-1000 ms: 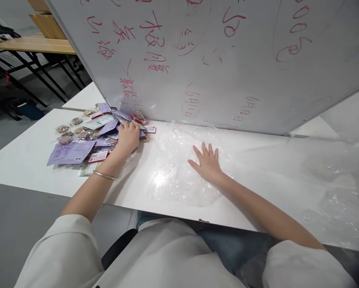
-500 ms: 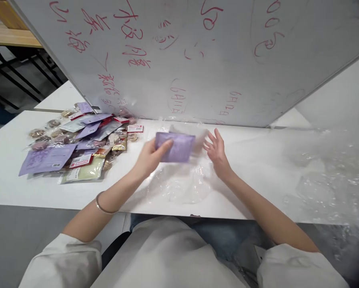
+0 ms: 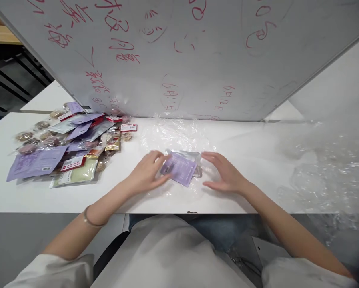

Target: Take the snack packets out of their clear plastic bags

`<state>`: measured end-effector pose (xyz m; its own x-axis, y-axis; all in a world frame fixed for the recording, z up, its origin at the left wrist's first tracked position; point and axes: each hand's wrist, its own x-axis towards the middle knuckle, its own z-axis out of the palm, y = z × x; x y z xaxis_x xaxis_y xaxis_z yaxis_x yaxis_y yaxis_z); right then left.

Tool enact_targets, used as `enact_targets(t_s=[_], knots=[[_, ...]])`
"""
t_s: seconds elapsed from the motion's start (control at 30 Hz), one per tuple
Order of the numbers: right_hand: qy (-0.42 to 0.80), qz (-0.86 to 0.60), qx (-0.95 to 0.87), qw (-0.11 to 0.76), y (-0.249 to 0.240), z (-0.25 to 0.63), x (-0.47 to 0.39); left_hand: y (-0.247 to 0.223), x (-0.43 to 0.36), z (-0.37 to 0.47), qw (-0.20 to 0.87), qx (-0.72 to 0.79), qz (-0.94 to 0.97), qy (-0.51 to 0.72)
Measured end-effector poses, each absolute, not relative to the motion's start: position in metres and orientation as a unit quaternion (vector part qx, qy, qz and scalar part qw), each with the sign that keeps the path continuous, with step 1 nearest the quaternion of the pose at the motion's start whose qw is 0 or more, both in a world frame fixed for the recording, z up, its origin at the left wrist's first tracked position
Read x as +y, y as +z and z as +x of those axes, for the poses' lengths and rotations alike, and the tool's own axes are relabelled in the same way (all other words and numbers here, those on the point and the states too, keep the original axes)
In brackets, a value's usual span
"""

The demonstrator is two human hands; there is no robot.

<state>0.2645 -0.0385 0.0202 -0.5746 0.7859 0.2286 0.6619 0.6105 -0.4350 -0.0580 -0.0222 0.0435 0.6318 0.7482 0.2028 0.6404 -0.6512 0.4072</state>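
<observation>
A flat purple packet [image 3: 182, 169] lies tilted over a silvery packet [image 3: 198, 165], which shows along its top and right. Both rest on a crumpled sheet of clear plastic film [image 3: 173, 134] spread over the white table. My left hand [image 3: 147, 172] is at the purple packet's left edge, thumb and fingers apart; whether they touch it I cannot tell. On the right side, my right hand [image 3: 224, 174] is open beside the silvery packet, its fingertips close to that packet's edge.
A heap of purple, green and silvery packets and clear-bagged dried pieces [image 3: 89, 140] covers the table's left part. Behind stands a whiteboard [image 3: 179, 60] with red handwriting. At the right, more clear plastic film [image 3: 323, 176] hangs over the table's front edge.
My left hand has lowered the purple packet onto the film and loosened its fingers. My right hand has come down beside the packets. The view has shifted slightly.
</observation>
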Motion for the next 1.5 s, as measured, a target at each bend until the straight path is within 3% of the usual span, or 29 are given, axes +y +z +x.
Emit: enact_targets(t_s=[0.1,0.23,0.37,0.5,0.6,0.7,0.77,0.93,1.03,1.13,1.2,1.3,1.4,1.5], knots=[[0.106,-0.371,-0.904,0.185,0.015,0.263,-0.064,0.042,-0.036,-0.083,0.200,0.290,0.933,0.075],[0.054,-0.417,-0.889,0.178,-0.004,0.233,-0.083,0.010,-0.040,-0.093,0.143,0.339,0.927,0.074],[0.028,-0.527,-0.826,0.198,-0.010,0.229,-0.078,0.006,-0.030,-0.106,0.167,0.396,0.899,0.089],[0.138,-0.602,-0.741,0.263,-0.009,0.253,-0.063,0.026,-0.021,-0.130,0.260,0.457,0.843,0.112],[0.255,-0.650,-0.641,0.318,-0.011,0.264,-0.053,0.028,-0.015,-0.140,0.379,0.536,0.725,0.209],[0.289,-0.647,-0.621,0.334,-0.014,0.266,-0.046,0.016,-0.009,-0.139,0.436,0.589,0.595,0.330],[0.254,-0.621,-0.679,0.300,-0.015,0.265,-0.044,0.008,-0.006,-0.135,0.440,0.599,0.555,0.372],[0.036,-0.546,-0.813,0.198,-0.011,0.248,-0.050,0.006,-0.003,-0.122,0.462,0.598,0.521,0.397],[-0.034,-0.541,-0.814,0.210,-0.003,0.239,-0.055,0.009,-0.001,-0.117,0.457,0.595,0.528,0.399],[0.003,-0.560,-0.793,0.238,0.010,0.247,-0.052,0.009,0.003,-0.116,0.429,0.600,0.544,0.400],[0.031,-0.598,-0.748,0.288,0.019,0.260,-0.047,0.007,0.005,-0.118,0.409,0.609,0.555,0.391],[-0.020,-0.564,-0.735,0.376,0.020,0.268,-0.051,0.005,0.007,-0.120,0.384,0.632,0.564,0.367],[-0.078,-0.438,-0.829,0.338,0.006,0.249,-0.070,0.004,0.007,-0.119,0.406,0.637,0.556,0.346],[-0.103,-0.456,-0.835,0.290,-0.008,0.229,-0.079,0.005,0.006,-0.118,0.424,0.644,0.538,0.340]])
